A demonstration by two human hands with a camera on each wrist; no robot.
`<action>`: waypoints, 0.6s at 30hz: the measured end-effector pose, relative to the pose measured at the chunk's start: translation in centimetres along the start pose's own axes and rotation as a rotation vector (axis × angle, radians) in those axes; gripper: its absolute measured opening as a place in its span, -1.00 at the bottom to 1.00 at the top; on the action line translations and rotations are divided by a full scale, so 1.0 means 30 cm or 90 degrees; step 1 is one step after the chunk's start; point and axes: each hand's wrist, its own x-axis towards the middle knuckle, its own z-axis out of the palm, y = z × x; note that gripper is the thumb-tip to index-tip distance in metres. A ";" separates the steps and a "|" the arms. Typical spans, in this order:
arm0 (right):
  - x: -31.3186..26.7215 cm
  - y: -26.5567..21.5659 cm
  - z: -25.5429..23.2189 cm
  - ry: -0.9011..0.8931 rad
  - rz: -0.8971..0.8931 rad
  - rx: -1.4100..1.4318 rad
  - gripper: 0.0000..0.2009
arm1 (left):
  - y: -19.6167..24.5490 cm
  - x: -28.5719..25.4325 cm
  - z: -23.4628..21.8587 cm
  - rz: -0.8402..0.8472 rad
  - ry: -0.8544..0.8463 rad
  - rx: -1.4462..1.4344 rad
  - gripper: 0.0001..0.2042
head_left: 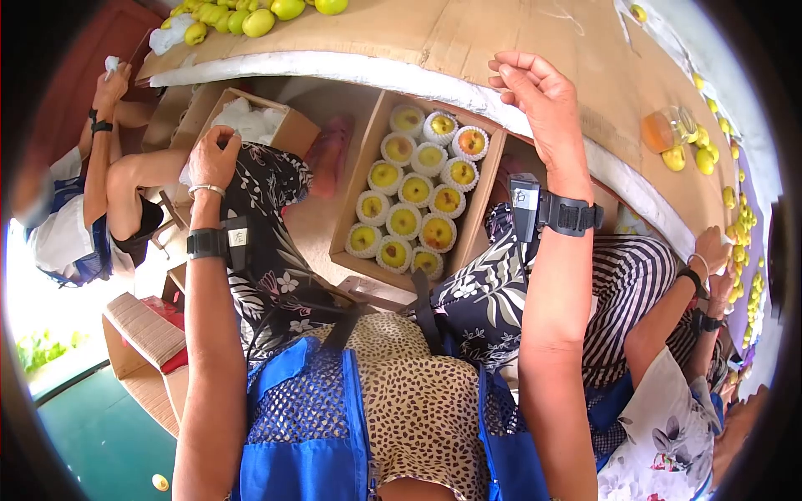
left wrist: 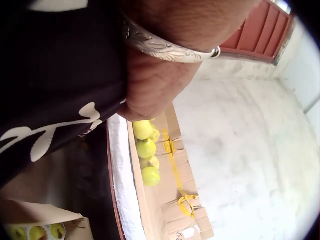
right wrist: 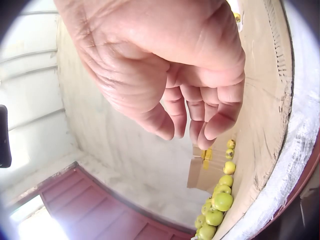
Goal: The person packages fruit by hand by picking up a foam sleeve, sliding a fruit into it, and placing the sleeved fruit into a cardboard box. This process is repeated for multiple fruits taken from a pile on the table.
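Observation:
My right hand [head_left: 535, 92] is raised at the padded edge of the cardboard-covered table [head_left: 468, 33]. In the right wrist view my right hand [right wrist: 185, 115] has loosely curled fingers and holds nothing. My left hand [head_left: 213, 159], with a silver bracelet, rests on the flower-patterned cloth over my knee, beside a carton of white foam nets [head_left: 251, 121]. In the left wrist view only the heel of my left hand [left wrist: 155, 90] shows; its fingers curl under and are hidden. Below the table an open box [head_left: 483, 209] holds several yellow pears in foam nets [head_left: 418, 192].
Loose green-yellow pears [head_left: 242, 15] lie on the table's far left, also seen as pears [left wrist: 146, 147] and pears [right wrist: 220, 200]. A jar [head_left: 668, 129] and more pears [head_left: 743, 217] are at the right. One person [head_left: 92, 209] sits at left, another [head_left: 668, 334] at right.

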 end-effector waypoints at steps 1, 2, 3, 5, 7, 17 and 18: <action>-0.001 0.004 0.000 -0.001 -0.002 0.003 -0.79 | 0.007 0.000 0.002 -0.006 -0.005 -0.006 -0.73; 0.000 0.007 0.001 -0.001 -0.005 0.009 -0.79 | 0.013 0.001 -0.003 -0.011 -0.010 -0.011 -0.73; -0.001 0.005 0.003 -0.002 0.000 0.002 -0.79 | 0.015 0.005 -0.008 -0.016 -0.014 -0.014 -0.73; -0.007 -0.003 0.009 -0.005 0.005 -0.008 -0.80 | -0.008 0.015 -0.001 -0.005 -0.015 -0.019 -0.73; -0.013 -0.003 -0.012 -0.012 0.002 -0.009 -0.80 | 0.008 0.012 -0.002 -0.004 -0.018 -0.017 -0.72; -0.018 -0.023 0.009 0.007 -0.007 0.002 -0.79 | 0.012 0.008 -0.003 -0.010 -0.027 -0.016 -0.73; -0.019 -0.023 0.005 0.007 -0.011 0.002 -0.79 | 0.017 0.008 -0.006 -0.010 -0.028 -0.015 -0.73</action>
